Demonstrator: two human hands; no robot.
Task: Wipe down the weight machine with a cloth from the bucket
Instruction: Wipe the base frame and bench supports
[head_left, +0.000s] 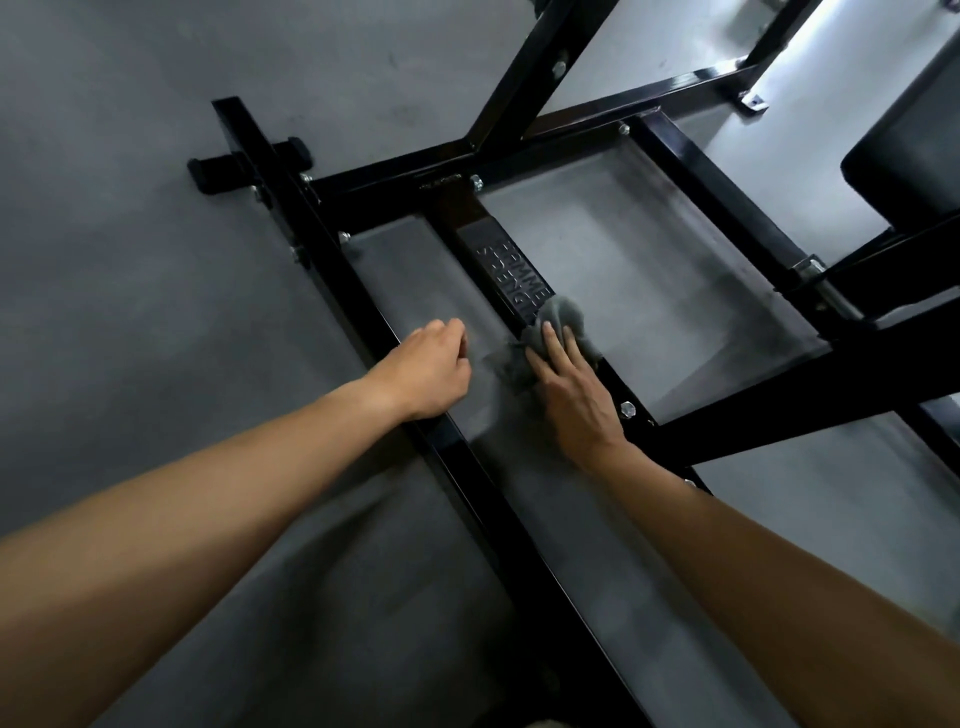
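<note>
Cloth (563, 312), grey & bunched, lies on centre bar of weight machine (535, 78) frame, covering near end of embossed plate (514, 275). Right grip (576, 395) is flat on it: fingers straight, close together, pressing down, tips on the cloth. 1 bolt (627, 409) sits just beside that wrist. Left grip (431, 369) has fingers curled in, holding nothing; wrist crosses the left frame rail, knuckles over grey floor (130, 208) betw. rail & centre bar, near the cloth but apart from it. Black pad (909, 156) at far right.
</note>
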